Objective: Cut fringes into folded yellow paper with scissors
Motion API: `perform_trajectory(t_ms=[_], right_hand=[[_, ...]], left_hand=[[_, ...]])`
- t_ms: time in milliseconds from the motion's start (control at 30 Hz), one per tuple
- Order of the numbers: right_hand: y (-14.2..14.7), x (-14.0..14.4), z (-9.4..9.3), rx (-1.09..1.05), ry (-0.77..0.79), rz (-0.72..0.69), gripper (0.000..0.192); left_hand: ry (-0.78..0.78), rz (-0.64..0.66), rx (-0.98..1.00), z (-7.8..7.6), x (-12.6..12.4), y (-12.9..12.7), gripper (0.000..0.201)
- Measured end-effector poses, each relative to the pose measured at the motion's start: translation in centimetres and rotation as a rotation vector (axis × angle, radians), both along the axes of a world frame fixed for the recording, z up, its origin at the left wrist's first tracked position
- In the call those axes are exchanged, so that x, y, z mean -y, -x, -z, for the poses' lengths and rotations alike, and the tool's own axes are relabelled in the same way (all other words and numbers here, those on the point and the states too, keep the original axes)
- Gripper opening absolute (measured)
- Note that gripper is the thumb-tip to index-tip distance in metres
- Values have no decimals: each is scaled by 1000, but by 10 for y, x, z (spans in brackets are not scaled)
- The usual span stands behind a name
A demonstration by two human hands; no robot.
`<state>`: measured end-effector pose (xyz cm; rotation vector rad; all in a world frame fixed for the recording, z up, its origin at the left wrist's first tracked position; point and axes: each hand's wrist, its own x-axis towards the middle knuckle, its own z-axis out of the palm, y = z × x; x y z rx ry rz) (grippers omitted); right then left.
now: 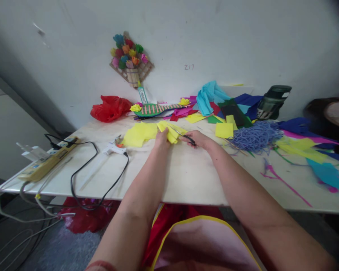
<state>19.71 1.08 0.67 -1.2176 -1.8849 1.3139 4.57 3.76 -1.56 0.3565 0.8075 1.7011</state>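
Note:
Yellow crepe paper point(139, 134) lies spread on the white table, its right end bunched and folded. My left hand point(162, 136) is closed on that folded end, thumb on top. In my right hand point(198, 138) is a pair of scissors point(190, 139) with black handles; the blades point left and lie against the folded yellow paper. Whether the blades are cutting into it I cannot tell. Behind my hands rests a green guitar-shaped craft point(155, 110) with pale strips across it and yellow paper flowers at both ends.
A white glue gun point(114, 149) with a black cord and a power strip point(49, 160) occupy the left side. A red plastic bag point(110, 109) sits at the back. Right are coloured paper, tangled blue-purple strands point(254, 137) and a dark bottle point(273, 102).

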Motion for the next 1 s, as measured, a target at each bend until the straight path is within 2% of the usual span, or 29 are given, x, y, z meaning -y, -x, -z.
perform_trajectory(t_ms=[533,767,1000], right_hand=[[0,-3,3,10,-51,7,32],[1,-2,1,22,-51,26,30],[1,-2,2,22,-29,35,29]], left_hand=[[12,0,9,-3,2,0,19],[21,17,21,0,-1,3,27],[55,28,36,-3,1,2,24]])
